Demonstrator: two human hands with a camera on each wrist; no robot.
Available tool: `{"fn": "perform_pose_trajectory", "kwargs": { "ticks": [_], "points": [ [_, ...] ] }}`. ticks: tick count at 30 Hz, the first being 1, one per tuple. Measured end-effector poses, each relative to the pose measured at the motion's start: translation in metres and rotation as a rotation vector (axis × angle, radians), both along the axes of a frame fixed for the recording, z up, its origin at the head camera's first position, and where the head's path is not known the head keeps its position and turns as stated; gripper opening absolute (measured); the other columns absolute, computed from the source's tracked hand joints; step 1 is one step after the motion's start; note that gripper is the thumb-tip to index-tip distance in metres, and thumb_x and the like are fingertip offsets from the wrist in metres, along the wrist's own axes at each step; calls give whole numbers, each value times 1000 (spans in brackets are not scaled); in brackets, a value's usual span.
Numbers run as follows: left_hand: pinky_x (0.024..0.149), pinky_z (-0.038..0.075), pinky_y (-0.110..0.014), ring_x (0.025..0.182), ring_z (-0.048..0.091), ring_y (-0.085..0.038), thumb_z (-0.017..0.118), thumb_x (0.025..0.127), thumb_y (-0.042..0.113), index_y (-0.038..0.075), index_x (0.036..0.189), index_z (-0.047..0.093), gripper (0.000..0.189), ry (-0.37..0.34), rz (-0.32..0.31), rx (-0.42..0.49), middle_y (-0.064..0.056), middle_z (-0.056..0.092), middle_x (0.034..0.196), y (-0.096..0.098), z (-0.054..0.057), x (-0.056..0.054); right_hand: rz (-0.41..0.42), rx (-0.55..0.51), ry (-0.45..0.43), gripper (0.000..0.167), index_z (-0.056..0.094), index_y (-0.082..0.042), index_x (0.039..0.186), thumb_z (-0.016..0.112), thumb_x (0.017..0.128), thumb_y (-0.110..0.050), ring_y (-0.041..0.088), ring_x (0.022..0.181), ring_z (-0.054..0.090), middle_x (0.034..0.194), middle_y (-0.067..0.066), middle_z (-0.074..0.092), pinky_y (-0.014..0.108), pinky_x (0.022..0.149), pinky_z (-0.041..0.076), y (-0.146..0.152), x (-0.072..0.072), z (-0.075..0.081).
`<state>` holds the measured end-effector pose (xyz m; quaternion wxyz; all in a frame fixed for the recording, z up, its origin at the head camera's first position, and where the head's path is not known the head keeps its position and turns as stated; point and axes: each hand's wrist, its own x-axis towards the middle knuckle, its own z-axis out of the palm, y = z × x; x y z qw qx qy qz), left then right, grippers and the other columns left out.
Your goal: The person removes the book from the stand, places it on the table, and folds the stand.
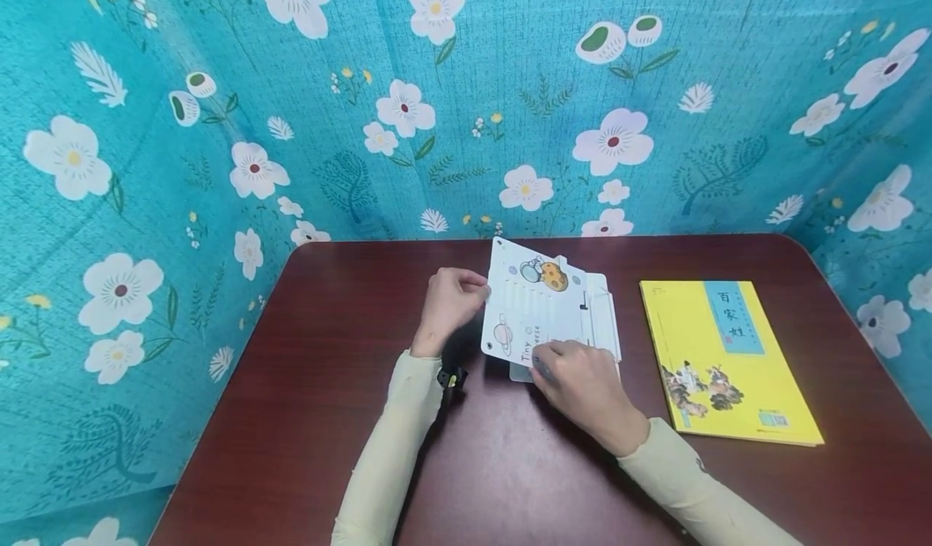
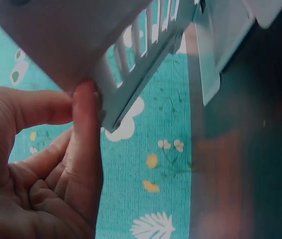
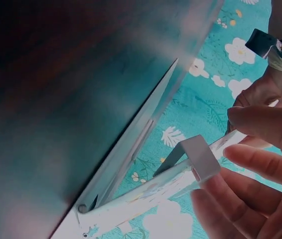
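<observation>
A white folding book stand (image 1: 535,303) printed with an astronaut and a planet is tilted up above the table, its slotted panel raised from its base. At its left edge my left hand (image 1: 453,303) pinches the panel between thumb and forefinger; the left wrist view shows the hand (image 2: 56,154) at the panel's corner. My right hand (image 1: 586,384) holds the near edge of the stand. In the right wrist view, the right hand's (image 3: 265,174) thumb and fingers lie about the panel's edge, beside a grey bracket (image 3: 201,157). Part of the base is hidden behind the panel.
A yellow book (image 1: 728,360) with a blue title label lies flat on the dark red table (image 1: 328,416), right of the stand. A blue floral curtain (image 1: 466,125) hangs behind the table and at both sides. A black wrist strap (image 1: 451,378) is on the left wrist.
</observation>
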<state>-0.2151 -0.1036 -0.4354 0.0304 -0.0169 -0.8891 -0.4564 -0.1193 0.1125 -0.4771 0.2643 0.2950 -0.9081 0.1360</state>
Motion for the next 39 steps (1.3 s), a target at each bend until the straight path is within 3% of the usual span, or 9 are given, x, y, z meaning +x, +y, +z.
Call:
{"fn": "perform_pose_trajectory", "kwargs": {
  "ticks": [5,12,21,33,39],
  "points": [
    [60,60,-26,63,76,-18,71,92,9,1,99,80,14,-74,2,-17,-14,80,86,-6,-3,-3,23,13,-42,17,72,-16,84,89,79,-16,20,67,71,83,-2,77,36,47,52,-1,-1,-1],
    [60,61,-27,62,75,-18,70,92,10,0,99,79,15,-132,-15,-63,-13,80,82,-10,-7,-5,47,30,-97,15,74,-16,88,86,81,-12,20,74,74,89,-2,78,38,51,55,0,-3,-2],
    [60,60,-25,60,72,-13,71,91,12,2,96,79,14,-215,-2,-89,-9,78,77,-16,-18,-10,74,58,-143,15,74,-17,91,85,82,-10,18,65,70,75,-4,73,33,48,50,1,-3,-3],
    [60,62,-27,60,72,-13,70,91,10,0,97,79,14,-284,0,-95,-11,77,80,-20,-33,-14,74,103,-180,22,75,-18,94,88,78,-9,15,61,65,78,-4,76,30,48,47,1,-3,-7],
    [60,63,-27,60,71,-13,70,90,9,1,95,79,13,-301,-3,-83,-10,76,77,-22,-38,-16,82,85,-218,27,77,-17,102,87,79,-7,15,66,68,84,-4,76,31,53,52,3,-4,-8]
  ]
}}
